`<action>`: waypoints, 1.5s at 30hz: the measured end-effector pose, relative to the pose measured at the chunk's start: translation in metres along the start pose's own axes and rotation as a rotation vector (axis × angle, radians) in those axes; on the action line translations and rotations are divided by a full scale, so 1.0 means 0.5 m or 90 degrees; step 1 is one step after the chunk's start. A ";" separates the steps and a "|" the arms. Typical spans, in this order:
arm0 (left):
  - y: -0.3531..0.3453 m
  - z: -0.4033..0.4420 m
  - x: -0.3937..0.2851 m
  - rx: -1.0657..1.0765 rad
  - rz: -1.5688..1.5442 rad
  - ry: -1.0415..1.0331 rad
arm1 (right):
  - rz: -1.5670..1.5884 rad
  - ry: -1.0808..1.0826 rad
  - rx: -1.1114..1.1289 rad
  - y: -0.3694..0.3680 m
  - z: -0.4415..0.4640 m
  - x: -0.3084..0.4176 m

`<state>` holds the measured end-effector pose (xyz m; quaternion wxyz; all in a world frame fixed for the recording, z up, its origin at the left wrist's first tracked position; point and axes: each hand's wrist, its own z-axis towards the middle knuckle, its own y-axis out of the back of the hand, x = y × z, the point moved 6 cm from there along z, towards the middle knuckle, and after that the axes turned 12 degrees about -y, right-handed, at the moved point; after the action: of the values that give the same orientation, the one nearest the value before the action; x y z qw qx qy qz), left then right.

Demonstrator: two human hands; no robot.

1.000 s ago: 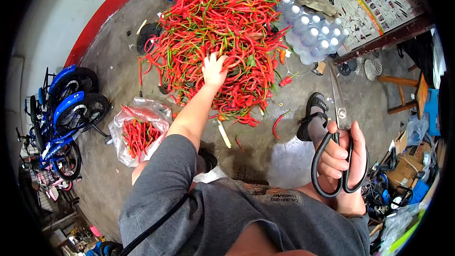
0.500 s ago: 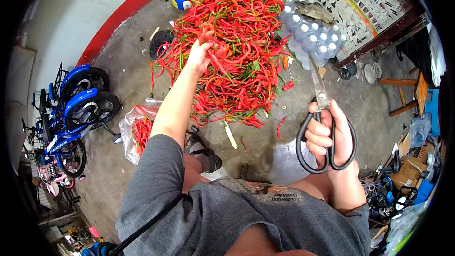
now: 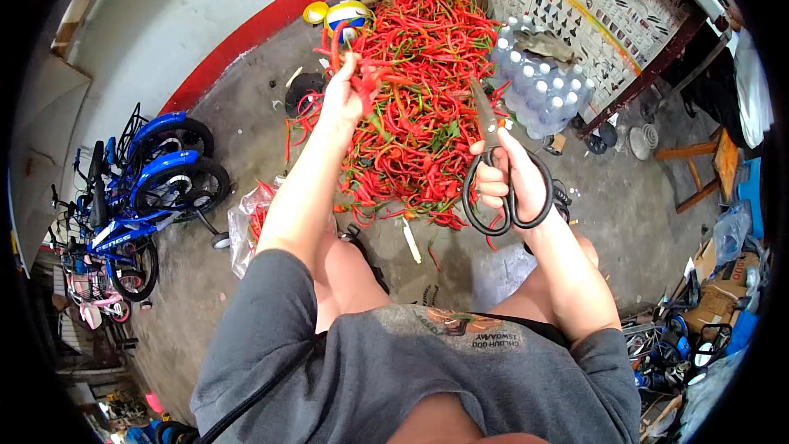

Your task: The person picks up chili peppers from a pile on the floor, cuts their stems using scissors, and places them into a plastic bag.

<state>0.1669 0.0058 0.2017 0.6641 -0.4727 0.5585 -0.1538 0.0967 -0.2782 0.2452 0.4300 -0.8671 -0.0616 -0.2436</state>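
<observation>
Your left hand (image 3: 347, 97) clamps slender red chillies (image 3: 370, 85); your right hand (image 3: 518, 177) clasps black-handled metal scissors (image 3: 491, 129); careless convergence risks cuts.

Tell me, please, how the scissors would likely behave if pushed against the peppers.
The scissors would probably feel stiff, since the blades look metal. They might swing at the visible pivot. Their narrow shape could slip between the peppers, which lie loosely heaped.

Both arms (image 3: 306, 177) extend forward, right fingers (image 3: 493, 186) curled, left fingers (image 3: 349, 67) blurred but apparently pinched.
</observation>
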 end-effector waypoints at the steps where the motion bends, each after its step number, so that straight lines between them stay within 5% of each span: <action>1: -0.010 -0.008 -0.010 0.117 -0.114 0.029 | -0.074 -0.006 -0.010 -0.003 0.001 0.002; 8: -0.081 -0.164 -0.046 0.125 -0.288 0.031 | -0.417 0.112 -0.061 -0.028 0.023 -0.025; 18: -0.055 -0.150 -0.036 0.210 -0.056 -0.013 | -0.635 0.150 -0.153 -0.018 0.077 -0.026; 40: -0.083 -0.163 -0.011 0.236 -0.158 0.037 | -0.435 0.127 -0.182 -0.021 0.064 -0.011; 45: -0.092 -0.170 -0.011 0.222 -0.365 0.113 | -0.363 0.381 -0.357 -0.001 0.049 0.058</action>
<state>0.1045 -0.0525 0.2477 0.6137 -0.4746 0.4239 -0.4675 0.1311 -0.2619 0.2470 0.0954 -0.7904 -0.1020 -0.5965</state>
